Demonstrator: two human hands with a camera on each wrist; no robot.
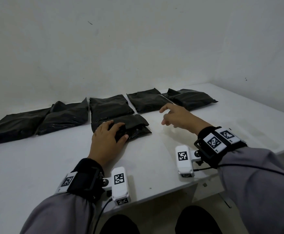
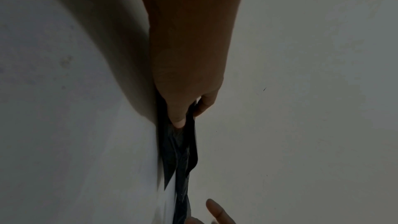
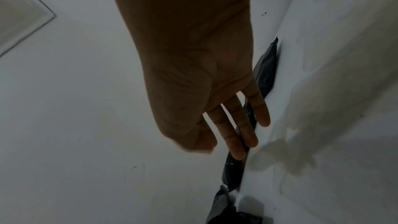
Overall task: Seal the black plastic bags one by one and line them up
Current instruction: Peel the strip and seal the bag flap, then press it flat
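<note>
A black plastic bag (image 1: 134, 127) lies on the white table (image 1: 36, 162), just in front of the row. My left hand (image 1: 111, 134) lies over its left part, fingers curled on top and thumb at the near edge. In the left wrist view the thumb and a finger pinch the bag's folded edge (image 2: 183, 151). My right hand (image 1: 171, 115) hovers to the right of that bag with fingers spread and holds nothing; the right wrist view shows its fingers (image 3: 237, 125) straight. Several more black bags (image 1: 109, 105) lie side by side along the wall.
The row of bags runs from the far left (image 1: 14, 125) to the far right (image 1: 190, 98) against the white wall (image 1: 138, 48). The table's front edge (image 1: 154, 198) is close to my body and its right edge (image 1: 273, 115) slants away.
</note>
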